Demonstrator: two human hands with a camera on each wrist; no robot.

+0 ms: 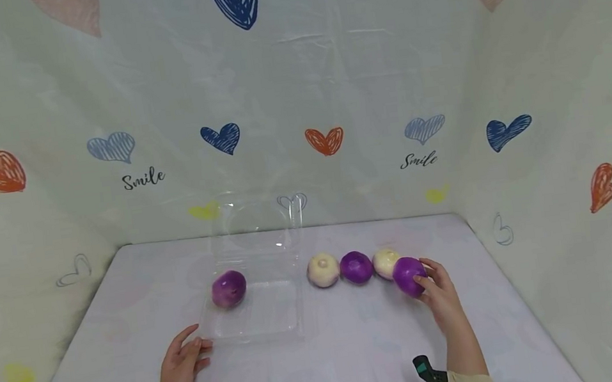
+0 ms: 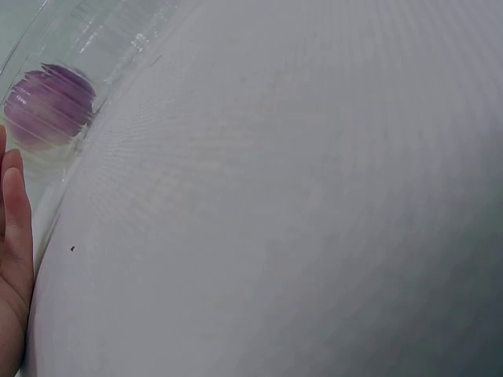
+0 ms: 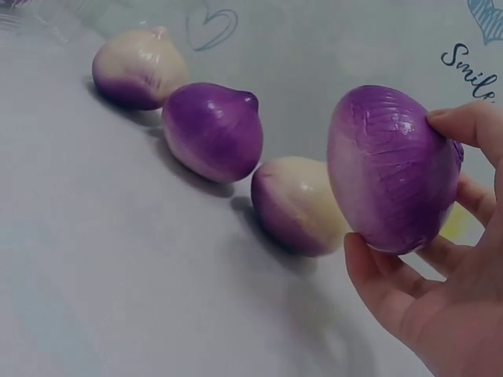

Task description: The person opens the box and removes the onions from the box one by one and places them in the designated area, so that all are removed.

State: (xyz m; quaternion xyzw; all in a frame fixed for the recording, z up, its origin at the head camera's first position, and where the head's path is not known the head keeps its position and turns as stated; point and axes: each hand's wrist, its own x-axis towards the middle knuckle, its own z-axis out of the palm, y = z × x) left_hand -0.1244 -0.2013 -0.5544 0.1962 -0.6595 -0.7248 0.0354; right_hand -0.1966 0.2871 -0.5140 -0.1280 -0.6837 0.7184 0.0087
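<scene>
My right hand (image 1: 438,296) holds a purple onion (image 1: 409,277) between thumb and fingers. In the right wrist view the held onion (image 3: 393,169) is raised off the table, its shiny purple side showing. Three more purple-and-white onions stand in a row to its left: a pale-topped one (image 1: 385,262), a purple one (image 1: 357,267) and another pale-topped one (image 1: 323,270). A clear plastic box (image 1: 269,334) lies with its lid raised, one purple onion (image 1: 229,289) at its left back. My left hand (image 1: 182,359) rests at the box's front left corner, fingers extended.
The box's transparent lid (image 1: 255,223) stands up at the back. A white cloth covers the table (image 1: 363,364), and a heart-patterned curtain (image 1: 355,81) surrounds it behind and at the sides. A dark device (image 1: 430,373) sits at the right wrist.
</scene>
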